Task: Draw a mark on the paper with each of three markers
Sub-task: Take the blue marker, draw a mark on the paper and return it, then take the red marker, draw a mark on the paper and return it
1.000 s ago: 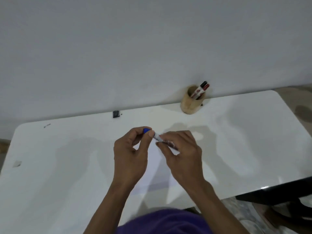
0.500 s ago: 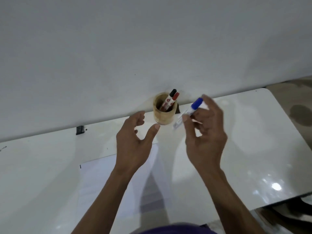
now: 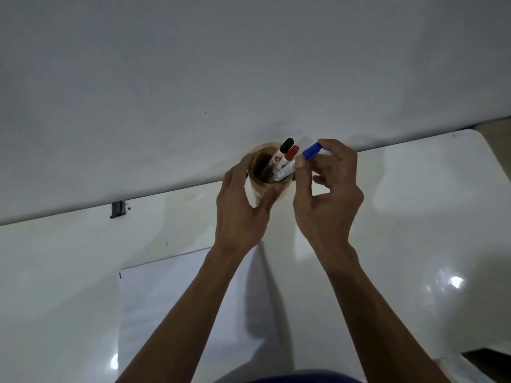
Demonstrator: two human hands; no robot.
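A tan wooden pen cup (image 3: pixel 258 189) stands at the table's far edge against the wall. My left hand (image 3: pixel 243 205) wraps around its left side and front. Inside it lean a black-capped marker (image 3: pixel 286 146) and a red-capped marker (image 3: pixel 291 153). My right hand (image 3: pixel 326 194) pinches a capped blue marker (image 3: pixel 311 151) between thumb and fingers, its lower end slanting down into the cup's mouth beside the other two. A white sheet of paper (image 3: pixel 171 294) lies on the table under my forearms, with a small dark mark at its top left corner.
The glossy white table (image 3: pixel 431 217) runs to a rounded right corner. The grey wall (image 3: pixel 249 64) stands right behind the cup. A small black clip (image 3: pixel 118 209) sits at the table's back edge to the left.
Both hands moved forward from the paper to the cup. My left hand closed around the cup, and my right hand brought the capped blue marker to the cup's mouth.
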